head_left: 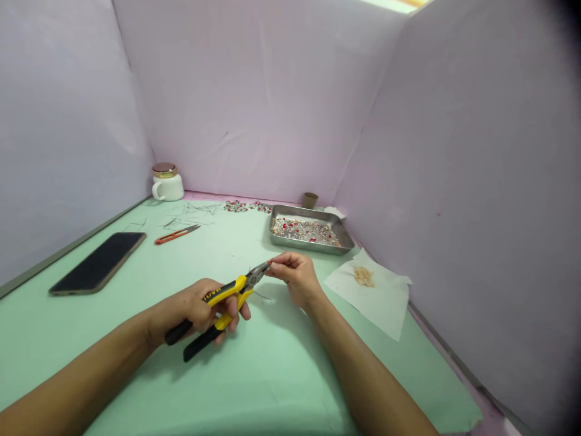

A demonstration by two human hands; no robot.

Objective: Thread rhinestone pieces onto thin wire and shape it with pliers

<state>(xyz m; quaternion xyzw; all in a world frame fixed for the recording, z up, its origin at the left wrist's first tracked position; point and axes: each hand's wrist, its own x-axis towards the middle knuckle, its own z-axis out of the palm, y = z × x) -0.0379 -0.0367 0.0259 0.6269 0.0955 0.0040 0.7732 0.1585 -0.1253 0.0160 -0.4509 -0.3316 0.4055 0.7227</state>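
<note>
My left hand [202,309] is wrapped round a pair of yellow and black pliers [227,292], whose handles stand somewhat apart. The jaws of the pliers point up and to the right, at the fingertips of my right hand [295,275]. Thumb and forefinger of that hand pinch a tiny red bead [269,264] right at the jaw tips. A thin piece of wire [262,297] shows just below the jaws. Whether the jaws grip the bead or a wire on it is too small to tell.
A metal tray [313,245] of small beads lies beyond my right hand. White paper [385,306] with a tan heap is at the right. Thread snips [177,234], a phone [97,263], loose wires [195,209], red beaded pieces [236,206], a lidded mug [169,186] and a small cup [310,200] stand around.
</note>
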